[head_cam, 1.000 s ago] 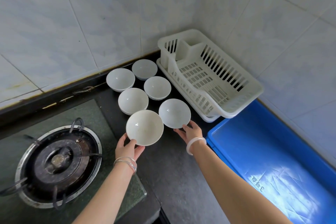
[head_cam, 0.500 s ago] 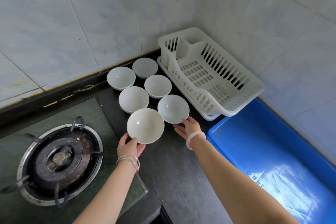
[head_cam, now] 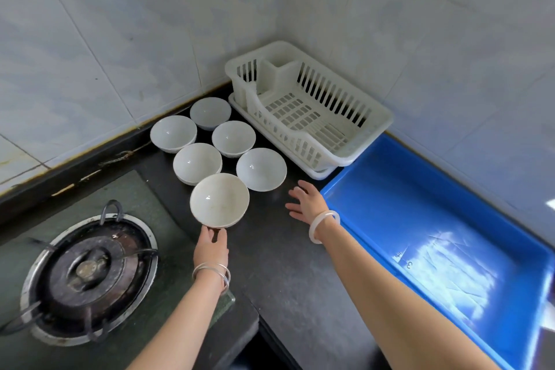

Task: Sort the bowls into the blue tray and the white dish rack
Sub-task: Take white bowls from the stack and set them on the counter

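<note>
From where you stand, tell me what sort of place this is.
Most likely a home kitchen counter: a round metal gas burner, a white slotted plastic dish rack against pale tiled walls, and six white round bowls on the dark worktop.

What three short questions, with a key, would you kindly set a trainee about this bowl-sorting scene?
1. True or false: the white dish rack holds no bowl yet.
2. What does the left hand hold? A: the nearest bowl. B: the rim of the white dish rack. C: nothing.
3. How many bowls are in view in all, none of them yet in the blue tray?

Key: 1 true; 2 A; 3 six.
</note>
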The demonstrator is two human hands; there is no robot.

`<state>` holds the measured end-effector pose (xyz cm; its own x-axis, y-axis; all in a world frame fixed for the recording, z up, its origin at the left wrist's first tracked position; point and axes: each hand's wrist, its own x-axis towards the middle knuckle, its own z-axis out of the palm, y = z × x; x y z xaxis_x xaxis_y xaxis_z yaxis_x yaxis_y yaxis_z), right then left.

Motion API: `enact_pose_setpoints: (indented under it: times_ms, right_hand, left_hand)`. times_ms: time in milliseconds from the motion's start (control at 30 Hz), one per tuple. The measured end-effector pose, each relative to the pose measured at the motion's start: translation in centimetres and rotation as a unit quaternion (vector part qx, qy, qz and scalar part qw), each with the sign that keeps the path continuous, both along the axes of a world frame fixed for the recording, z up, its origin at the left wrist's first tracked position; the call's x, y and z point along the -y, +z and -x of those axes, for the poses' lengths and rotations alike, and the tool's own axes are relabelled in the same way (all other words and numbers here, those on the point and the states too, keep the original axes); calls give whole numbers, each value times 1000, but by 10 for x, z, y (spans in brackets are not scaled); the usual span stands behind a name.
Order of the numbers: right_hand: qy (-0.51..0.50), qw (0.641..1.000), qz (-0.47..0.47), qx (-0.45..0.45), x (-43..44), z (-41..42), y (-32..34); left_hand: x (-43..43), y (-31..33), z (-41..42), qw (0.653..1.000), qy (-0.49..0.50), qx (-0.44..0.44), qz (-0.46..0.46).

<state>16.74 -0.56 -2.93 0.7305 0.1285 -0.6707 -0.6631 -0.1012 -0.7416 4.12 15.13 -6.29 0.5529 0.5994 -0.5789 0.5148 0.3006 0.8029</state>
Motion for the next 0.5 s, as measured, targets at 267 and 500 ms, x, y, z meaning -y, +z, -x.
enact_pose_setpoints:
  times_ms: [267, 500]
  right_hand:
    - [30, 957, 236, 166, 135, 97, 22]
    - [-9, 870, 466, 160, 253, 199, 20]
  left_hand:
    - [105, 25, 26, 946, -311, -24, -87]
    - [226, 45, 52, 816, -542, 50, -193]
